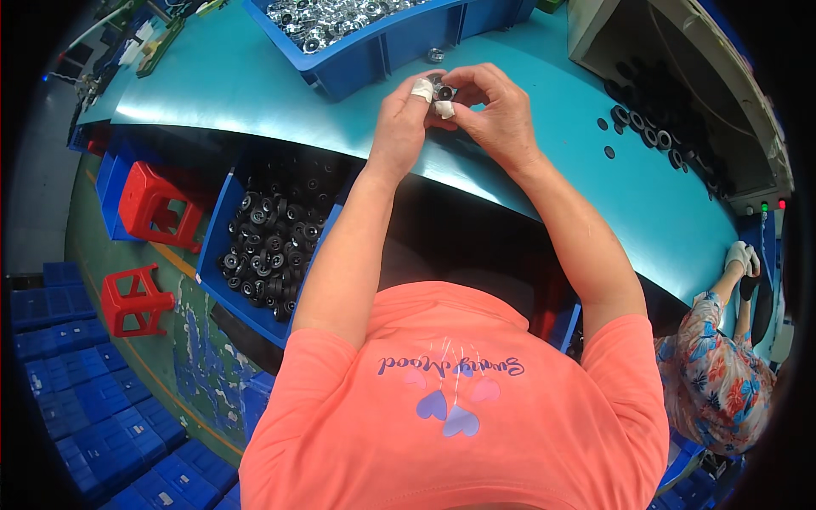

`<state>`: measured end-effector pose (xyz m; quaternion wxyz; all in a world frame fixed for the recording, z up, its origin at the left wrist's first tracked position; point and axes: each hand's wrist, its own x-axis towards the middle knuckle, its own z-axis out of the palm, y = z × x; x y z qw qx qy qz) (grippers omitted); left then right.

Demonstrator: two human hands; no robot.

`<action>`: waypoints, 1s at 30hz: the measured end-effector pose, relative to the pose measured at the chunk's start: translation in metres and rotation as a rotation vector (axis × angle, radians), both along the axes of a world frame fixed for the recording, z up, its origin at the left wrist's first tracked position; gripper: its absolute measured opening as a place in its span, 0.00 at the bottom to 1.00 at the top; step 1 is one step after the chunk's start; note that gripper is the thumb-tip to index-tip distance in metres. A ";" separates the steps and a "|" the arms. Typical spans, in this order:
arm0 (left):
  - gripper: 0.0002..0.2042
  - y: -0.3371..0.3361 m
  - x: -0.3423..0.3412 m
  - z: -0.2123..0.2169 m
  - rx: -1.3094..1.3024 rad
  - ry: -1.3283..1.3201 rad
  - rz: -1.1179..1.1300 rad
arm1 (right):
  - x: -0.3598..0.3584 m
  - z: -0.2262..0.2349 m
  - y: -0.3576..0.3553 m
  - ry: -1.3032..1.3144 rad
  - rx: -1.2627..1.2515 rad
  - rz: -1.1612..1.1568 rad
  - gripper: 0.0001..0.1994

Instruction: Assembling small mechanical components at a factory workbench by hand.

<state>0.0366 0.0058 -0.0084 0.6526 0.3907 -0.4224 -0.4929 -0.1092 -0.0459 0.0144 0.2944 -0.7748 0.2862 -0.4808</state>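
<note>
Over the near part of the teal table (217,98), my two hands meet at a small wheel-like part (444,92) with a shiny centre and dark parts. My left hand (403,119) grips it from the left, its thumb wrapped in white tape. From the right, my right hand (500,115) pinches the same part with thumb and fingers; white tape covers that thumb tip as well. Fingers hide much of the part. Just beyond them, a loose shiny hub (436,55) rests on the table, near a blue bin (361,72) full of similar clear or chrome hubs.
Black rings (648,136) lie in a pile at right, by a pale box-like housing (588,30). Below the table's left edge, a blue crate (223,293) holds many black wheels (270,246). Red stools (136,302) stand at left. A person (722,374) works at far right.
</note>
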 end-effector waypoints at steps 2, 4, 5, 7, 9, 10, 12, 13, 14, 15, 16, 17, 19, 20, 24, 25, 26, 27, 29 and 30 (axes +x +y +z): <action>0.18 0.001 -0.002 0.004 -0.002 -0.019 -0.001 | 0.001 0.000 0.001 0.010 -0.039 -0.026 0.16; 0.17 0.002 -0.004 0.006 -0.015 -0.102 0.014 | 0.002 -0.004 0.000 0.019 -0.094 -0.053 0.17; 0.17 0.002 -0.005 0.006 -0.022 -0.143 0.021 | 0.002 -0.005 0.000 0.024 -0.095 -0.053 0.17; 0.16 0.000 0.001 -0.001 -0.003 -0.134 0.013 | 0.003 -0.006 0.000 0.034 -0.098 -0.049 0.18; 0.15 -0.001 0.004 -0.006 -0.003 -0.072 0.015 | 0.003 -0.006 -0.001 -0.035 -0.013 0.038 0.19; 0.14 -0.001 0.003 -0.008 -0.013 -0.015 0.021 | 0.003 -0.006 -0.002 -0.070 0.030 0.083 0.20; 0.13 -0.001 0.002 -0.008 -0.038 0.073 0.028 | 0.002 -0.008 -0.006 -0.079 0.097 0.074 0.21; 0.13 0.000 0.001 -0.006 -0.052 0.104 0.027 | 0.000 -0.010 -0.009 -0.083 0.131 0.069 0.21; 0.12 0.000 0.000 -0.004 -0.067 0.135 0.027 | -0.001 -0.012 -0.013 -0.076 0.195 0.082 0.21; 0.12 0.001 0.001 -0.005 -0.071 0.116 0.032 | -0.003 -0.012 -0.013 -0.027 0.326 0.123 0.21; 0.11 0.001 0.002 -0.006 -0.075 0.098 0.036 | -0.004 -0.011 -0.013 0.022 0.457 0.165 0.21; 0.11 0.001 0.003 -0.007 -0.079 0.079 0.041 | -0.005 -0.009 -0.012 0.072 0.587 0.206 0.21; 0.10 0.002 0.002 -0.006 -0.084 0.005 0.081 | -0.004 -0.009 -0.007 -0.049 0.566 0.233 0.17; 0.09 0.002 0.001 -0.006 -0.087 -0.033 0.101 | -0.005 -0.012 -0.008 -0.067 0.510 0.229 0.16; 0.08 0.003 -0.006 -0.002 -0.083 -0.194 0.205 | -0.005 -0.011 -0.003 -0.080 0.382 0.182 0.12; 0.07 0.003 -0.006 -0.002 -0.092 -0.191 0.217 | -0.005 -0.011 -0.003 -0.062 0.347 0.167 0.11; 0.07 0.003 -0.007 -0.002 -0.101 -0.188 0.229 | -0.005 -0.010 -0.003 -0.043 0.312 0.151 0.11; 0.07 0.004 -0.006 -0.002 -0.079 -0.162 0.208 | -0.005 -0.011 -0.003 -0.027 0.280 0.134 0.11; 0.07 0.004 -0.004 -0.001 -0.035 -0.109 0.166 | -0.006 -0.011 -0.001 0.013 0.209 0.091 0.11; 0.08 0.004 -0.003 0.001 -0.009 -0.107 0.164 | -0.006 -0.011 0.000 0.035 0.173 0.068 0.12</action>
